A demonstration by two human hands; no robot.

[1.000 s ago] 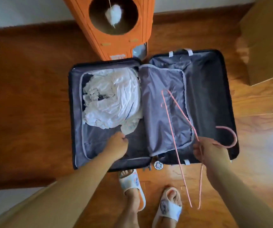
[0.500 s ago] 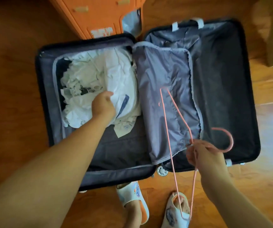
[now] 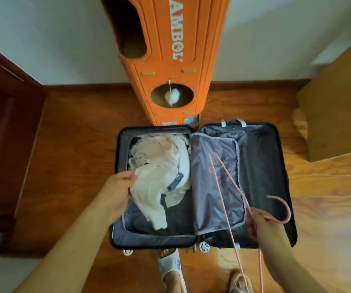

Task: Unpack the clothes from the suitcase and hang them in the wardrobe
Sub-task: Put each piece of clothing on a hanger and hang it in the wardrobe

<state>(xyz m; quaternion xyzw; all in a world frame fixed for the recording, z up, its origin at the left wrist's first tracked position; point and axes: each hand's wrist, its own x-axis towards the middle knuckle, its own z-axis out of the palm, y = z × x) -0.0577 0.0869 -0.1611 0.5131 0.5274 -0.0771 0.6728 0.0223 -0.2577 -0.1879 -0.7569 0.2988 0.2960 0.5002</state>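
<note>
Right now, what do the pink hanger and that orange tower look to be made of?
The pink hanger: probably coated wire, thin with a smooth, matte look. The orange tower: possibly felt or covered board; its surface looks matte and stitched, with brown edges at the cut-outs. Neither is certain.

Glossy wooden floor (image 3: 329, 218); seemingly cotton clothes (image 3: 159, 166).

Hanger (image 3: 229, 199) bottom past lower edge

Pink hanger (image 3: 229, 187), white garment (image 3: 151, 193)
</note>
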